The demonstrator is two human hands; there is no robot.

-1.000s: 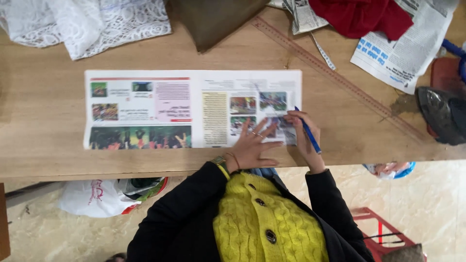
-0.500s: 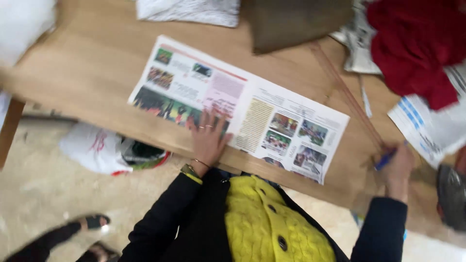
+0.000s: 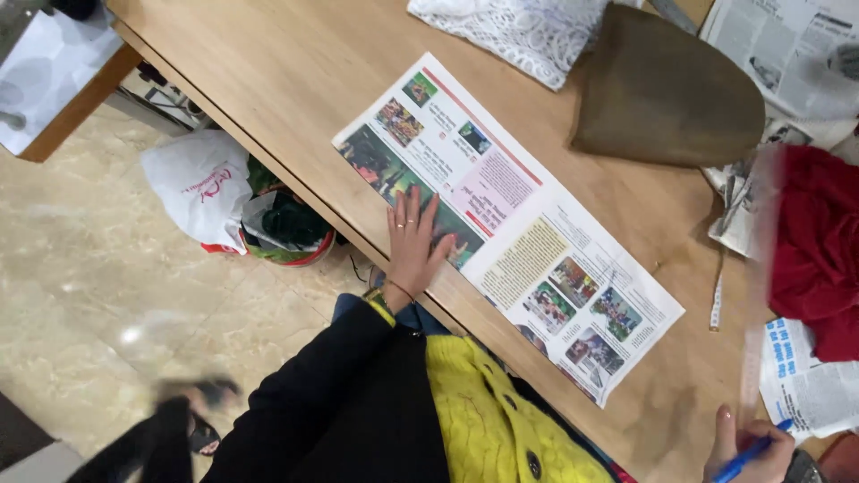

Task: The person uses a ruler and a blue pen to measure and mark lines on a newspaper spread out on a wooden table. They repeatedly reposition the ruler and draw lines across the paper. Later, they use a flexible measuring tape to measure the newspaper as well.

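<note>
Your left hand (image 3: 413, 241), fingers spread, pins the newspaper (image 3: 506, 215); your right hand (image 3: 747, 447), gripping the pen (image 3: 750, 444), could smear it.

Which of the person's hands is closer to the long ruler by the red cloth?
Right. The right hand, holding a blue pen, sits just below the ruler. The left hand lies flat on the newspaper, far across the table.
</note>
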